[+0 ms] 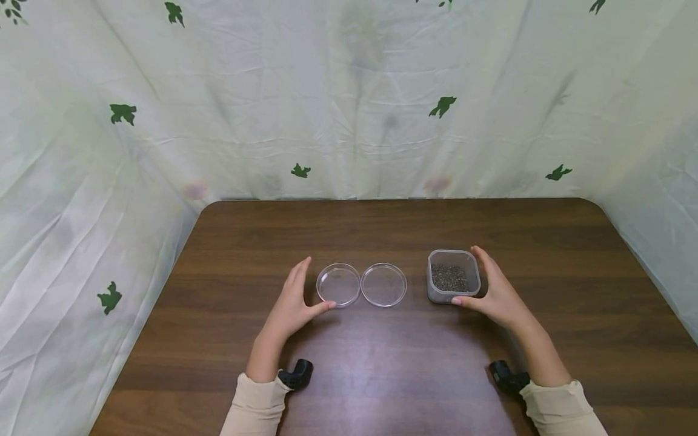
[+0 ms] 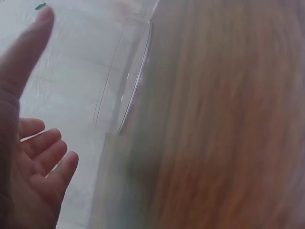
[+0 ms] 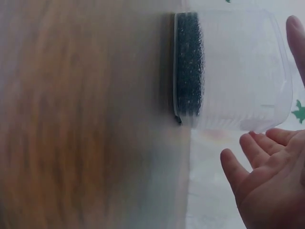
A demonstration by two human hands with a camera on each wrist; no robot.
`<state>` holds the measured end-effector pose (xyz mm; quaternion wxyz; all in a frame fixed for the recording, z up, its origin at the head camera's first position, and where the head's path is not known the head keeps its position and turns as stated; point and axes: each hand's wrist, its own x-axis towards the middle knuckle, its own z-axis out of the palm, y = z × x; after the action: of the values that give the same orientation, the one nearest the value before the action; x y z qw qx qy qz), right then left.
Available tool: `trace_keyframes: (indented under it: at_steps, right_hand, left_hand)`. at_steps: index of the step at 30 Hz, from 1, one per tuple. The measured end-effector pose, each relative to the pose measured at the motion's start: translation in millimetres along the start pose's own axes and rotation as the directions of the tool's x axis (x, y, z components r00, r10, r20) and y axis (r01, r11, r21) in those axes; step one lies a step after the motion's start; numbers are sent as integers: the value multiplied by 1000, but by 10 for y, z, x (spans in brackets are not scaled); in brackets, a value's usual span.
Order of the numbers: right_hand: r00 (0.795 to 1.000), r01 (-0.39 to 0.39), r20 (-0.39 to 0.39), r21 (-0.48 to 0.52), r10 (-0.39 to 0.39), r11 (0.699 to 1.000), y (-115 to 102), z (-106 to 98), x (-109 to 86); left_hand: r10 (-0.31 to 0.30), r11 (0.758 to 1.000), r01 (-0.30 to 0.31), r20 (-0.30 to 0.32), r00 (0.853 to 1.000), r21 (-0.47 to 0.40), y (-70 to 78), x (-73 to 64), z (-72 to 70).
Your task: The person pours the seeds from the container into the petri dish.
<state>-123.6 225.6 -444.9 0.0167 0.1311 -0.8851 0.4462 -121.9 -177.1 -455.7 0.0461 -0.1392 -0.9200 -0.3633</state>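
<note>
Just off the thumb side of the left hand [image 1: 291, 306]: the nearer petri dish [image 1: 338, 284], round, clear and shallow, flat on the worktop [image 1: 354, 369]. Fingers extended, thumb set wide, nothing grasped — a loose bracket around the dish's outer side, thumb tip at the near rim in the head view. Contact there impossible to tell.

Farther from the left hand, rim to rim with the first or nearly so: the farther petri dish [image 1: 384, 284]. Possibly dish and lid of one set; unclear which.

Within the curve of the right hand [image 1: 498, 297]: a translucent square tub [image 1: 438, 296], upright, seemingly uncovered, dark granules [image 1: 449, 277] in a low layer across the bottom. Right hand likewise unclenched, fingers stretched along the tub's outer side, thumb at the near corner; no grip to be seen, a light touch possible.

Probably arranged for short reach, one hand to each side — spread fingers suited to framing or steadying without squeezing thin walls.

In the way: the nearer dish, between left hand and farther dish; the right thumb, over part of the tub's near edge. Behind each hand, at the wrist, a black wrist camera [image 1: 297, 375]. Beyond both hands, past the worktop's far edge, a pale curtain [image 1: 338, 79] with green bird-shaped patches [image 1: 443, 106].
</note>
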Motion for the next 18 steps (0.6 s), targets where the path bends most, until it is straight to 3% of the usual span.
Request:
trace_keyframes:
  at_steps: [8,18]
  right_hand:
    - [1000,-18,-9,50,19,999,52,55,3]
    - [998,-67,-5,93,67,993,102,109,1]
  left_hand:
    - [-39,995,41,16,999,-90,-63,-12,107]
    - [-1,994,1,2,1000,-108,-100,-11,212]
